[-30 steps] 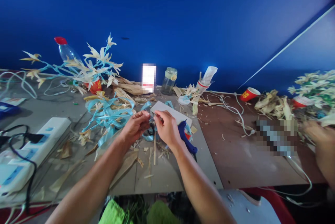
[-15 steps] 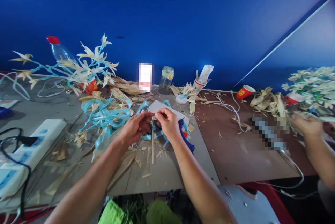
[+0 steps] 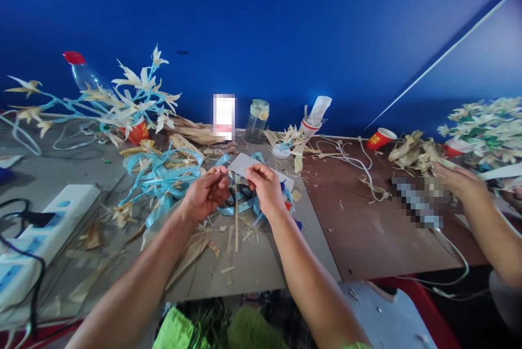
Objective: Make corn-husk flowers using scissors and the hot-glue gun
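My left hand [image 3: 207, 192] hovers over the middle of the table with its fingers curled and the thumb near the index fingertip. Whatever is pinched there is too small to name. To its right, my right hand [image 3: 263, 185] has thumb and index pressed together, also on something I cannot make out. Between the hands lie black scissors handles [image 3: 243, 192] and a thin pale stick [image 3: 236, 224]. A white card [image 3: 240, 163] lies just behind the right fingertips. Light blue ribbon [image 3: 163, 178] is heaped left of my left hand. A blue tool [image 3: 299, 225] is mostly hidden by my right wrist.
At the left are a white power strip [image 3: 61, 229] and a husk-flower branch [image 3: 134, 85]. A glass jar [image 3: 258, 120] and a red cup [image 3: 381, 138] stand along the blue wall. A co-worker's hand [image 3: 463, 181] is at the right. Husk scraps [image 3: 196, 259] litter the tabletop.
My hands have drawn apart from fingertips meeting, the left going left, showing the scissors handles between them. The co-worker's hand has shifted left. The view has moved slightly.
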The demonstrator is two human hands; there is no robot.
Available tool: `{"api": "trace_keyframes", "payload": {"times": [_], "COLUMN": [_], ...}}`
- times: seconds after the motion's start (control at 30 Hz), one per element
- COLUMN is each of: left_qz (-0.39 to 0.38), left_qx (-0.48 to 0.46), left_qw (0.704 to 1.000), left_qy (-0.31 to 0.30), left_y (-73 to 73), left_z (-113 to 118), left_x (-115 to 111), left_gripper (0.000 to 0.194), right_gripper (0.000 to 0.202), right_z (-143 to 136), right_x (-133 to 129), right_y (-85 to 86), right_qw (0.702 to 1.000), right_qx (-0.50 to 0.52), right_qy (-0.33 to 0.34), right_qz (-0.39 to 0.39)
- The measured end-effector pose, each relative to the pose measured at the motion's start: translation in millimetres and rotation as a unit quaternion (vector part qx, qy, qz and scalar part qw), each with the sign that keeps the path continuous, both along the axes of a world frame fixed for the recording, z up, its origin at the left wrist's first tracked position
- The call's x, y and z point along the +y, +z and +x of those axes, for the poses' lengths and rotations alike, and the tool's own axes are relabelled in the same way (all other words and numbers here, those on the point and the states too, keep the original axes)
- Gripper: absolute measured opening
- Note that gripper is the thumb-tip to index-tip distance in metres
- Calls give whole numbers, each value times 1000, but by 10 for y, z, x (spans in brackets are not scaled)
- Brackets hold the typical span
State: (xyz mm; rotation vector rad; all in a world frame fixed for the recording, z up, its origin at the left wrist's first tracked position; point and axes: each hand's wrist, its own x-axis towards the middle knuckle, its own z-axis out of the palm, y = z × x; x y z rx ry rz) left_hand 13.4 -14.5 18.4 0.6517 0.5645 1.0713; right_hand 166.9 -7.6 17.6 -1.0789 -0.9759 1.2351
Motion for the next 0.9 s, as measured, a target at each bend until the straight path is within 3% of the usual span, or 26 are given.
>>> {"api": "trace_keyframes", "payload": {"times": [0.2, 0.57, 0.73, 0.9], "left_qz": [-52, -11, -27, -34], "left_qx": [69, 152, 150, 126], "left_qw": [995, 987, 987, 988], "left_qy": [39, 46, 58, 85], "left_y": [-16, -96, -66, -89], "left_z": [25, 82, 61, -27], "left_x": [-7, 3, 7, 72], "left_gripper": [26, 26, 24, 23], "right_gripper": [15, 14, 12, 13], "right_z": [-69, -104, -76, 43], "right_x": [-25, -39, -28, 20], "right_y": [-77, -123, -134, -123], "right_qw": [994, 979, 972, 945], "right_qx": [-98, -189, -219, -308], "right_qy": [34, 59, 45, -26], "right_qz": [27, 43, 67, 109]}}
